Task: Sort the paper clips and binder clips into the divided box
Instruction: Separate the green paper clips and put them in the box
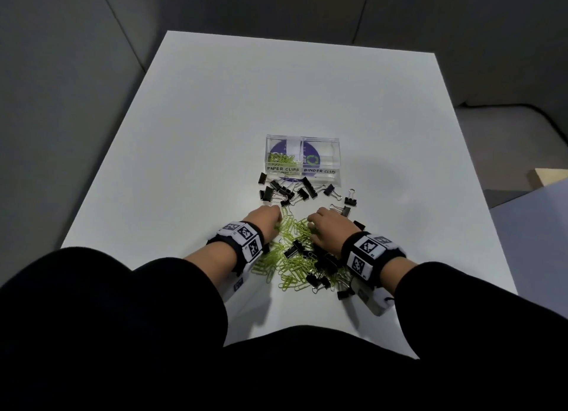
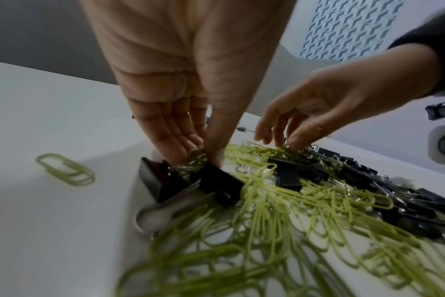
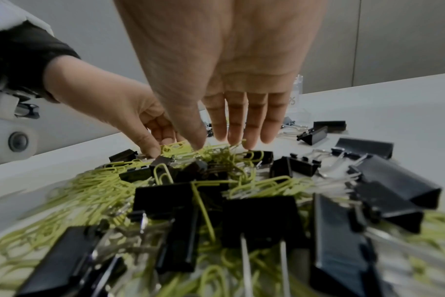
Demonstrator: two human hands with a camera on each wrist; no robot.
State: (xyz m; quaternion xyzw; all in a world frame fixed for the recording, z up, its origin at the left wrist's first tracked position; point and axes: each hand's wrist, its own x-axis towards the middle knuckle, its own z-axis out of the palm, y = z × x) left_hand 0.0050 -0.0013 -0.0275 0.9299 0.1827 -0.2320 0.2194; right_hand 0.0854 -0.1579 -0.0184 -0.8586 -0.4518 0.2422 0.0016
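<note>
Lime-green paper clips (image 1: pixel 292 251) lie tangled with glossy black binder clips (image 1: pixel 295 247), whose wire handles are silver, on a plain white table (image 1: pixel 215 118). Beyond the pile from the person sits a clear divided box (image 1: pixel 302 160) with white labels hand-lettered in black (reading PAPER CLIPS and BINDER CLIPS); a purple disc with a green mark shows through its walls, and more green clips fill its left compartment. Nearer than the pile, both wrists wear black bands (image 1: pixel 373 251) carrying white tiles printed with black-and-white square codes. The sleeves (image 1: pixel 123 303) are solid black. The walls around the table are grey.
</note>
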